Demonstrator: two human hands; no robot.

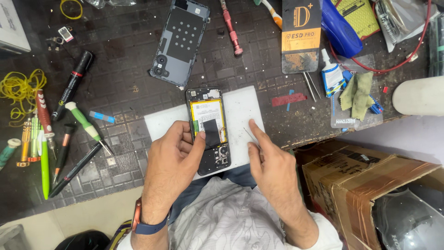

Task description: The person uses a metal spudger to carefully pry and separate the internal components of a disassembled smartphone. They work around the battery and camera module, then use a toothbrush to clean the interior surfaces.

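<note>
An opened phone [209, 129] lies face down on a white pad [240, 111], its yellow-edged battery and circuit boards showing. My left hand [173, 162] grips the phone's left edge, thumb pressed on the black tape over the battery. My right hand [270, 159] rests on the pad just right of the phone and pinches thin metal tweezers [250, 135], index finger stretched out. The phone's grey back cover [180, 41] lies apart at the top of the bench.
Screwdrivers and pens [69, 134] lie at left with yellow rubber bands [18, 90]. A red screwdriver [231, 28], a black tool card [300, 34], a glue bottle [330, 74] and a green cloth [358, 92] sit at right. A cardboard box [365, 180] stands beside the bench.
</note>
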